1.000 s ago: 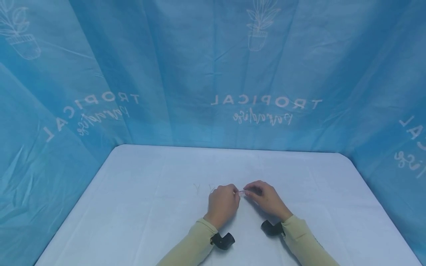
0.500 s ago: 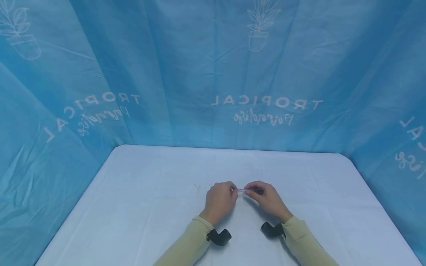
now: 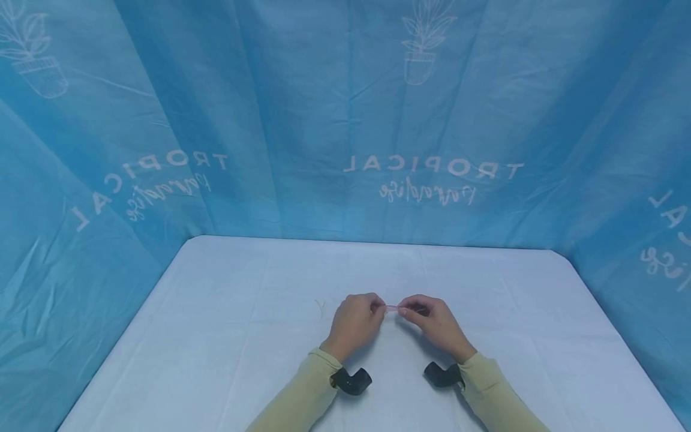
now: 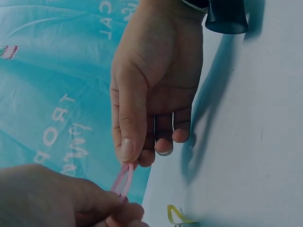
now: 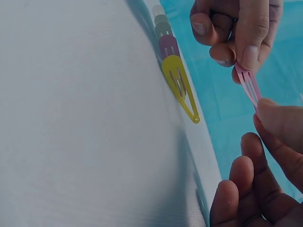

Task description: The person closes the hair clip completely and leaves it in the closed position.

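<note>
- Head: eased left hand (image 3: 353, 324) slightly away from right hand (image 3: 438, 327), probably baring more of the pink snap hair clip (image 3: 391, 308) between their fingertips for handling.
- Left wrist: pinching one end narrowly under the thumb.
- Right wrist: pinching the other end, apart from the yellow snap clip (image 5: 171, 64).

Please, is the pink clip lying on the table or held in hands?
Held: the left hand pinches one end of the pink clip, the right hand the other.

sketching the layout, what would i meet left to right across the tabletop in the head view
Faint thin shape, too small to identify → left hand → pink snap hair clip → right hand
</note>
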The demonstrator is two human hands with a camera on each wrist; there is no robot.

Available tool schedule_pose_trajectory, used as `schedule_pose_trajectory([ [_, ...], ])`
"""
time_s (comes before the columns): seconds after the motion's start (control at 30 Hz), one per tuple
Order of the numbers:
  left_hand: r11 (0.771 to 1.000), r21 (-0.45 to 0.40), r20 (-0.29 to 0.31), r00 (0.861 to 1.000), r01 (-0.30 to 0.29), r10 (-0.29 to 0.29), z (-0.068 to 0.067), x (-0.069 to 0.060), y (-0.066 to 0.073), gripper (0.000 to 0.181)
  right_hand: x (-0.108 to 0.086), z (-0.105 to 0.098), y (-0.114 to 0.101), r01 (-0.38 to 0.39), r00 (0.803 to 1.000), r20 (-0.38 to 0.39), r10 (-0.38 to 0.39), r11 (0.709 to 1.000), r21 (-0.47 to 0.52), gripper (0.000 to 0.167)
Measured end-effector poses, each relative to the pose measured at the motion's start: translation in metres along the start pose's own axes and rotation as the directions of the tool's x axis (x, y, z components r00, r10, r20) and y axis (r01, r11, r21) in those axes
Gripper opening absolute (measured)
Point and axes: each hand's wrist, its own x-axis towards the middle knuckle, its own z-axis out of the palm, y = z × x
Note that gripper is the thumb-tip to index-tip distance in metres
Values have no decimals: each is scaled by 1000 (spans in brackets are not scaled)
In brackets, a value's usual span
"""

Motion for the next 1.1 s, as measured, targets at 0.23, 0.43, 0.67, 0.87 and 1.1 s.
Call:
schedule_pose_trajectory([
  [0.23,997,-75,10,999,-36,37,0,2,-3,12,0,-3,1,-17,1000,-6,17,999,50,19],
  [0.43,993,-113,9,1000,-23,24,-1,3,-5,11,-1,-3,-4,-29,1000,-1,29,999,44,21],
  [0.67,990,-144,18,1000,-6,9,2,4,-9,12,-2,-2,-6,1,1000,-9,0,1000,29,19],
  [0.87,984,-177,29,1000,-5,10,1,4,-8,15,-2,-2,-4,22,1000,-20,-21,999,33,17],
  [1.1,977,-211,35,999,-19,27,3,4,-10,14,-1,-3,-5,1,1000,-7,0,1000,27,20],
])
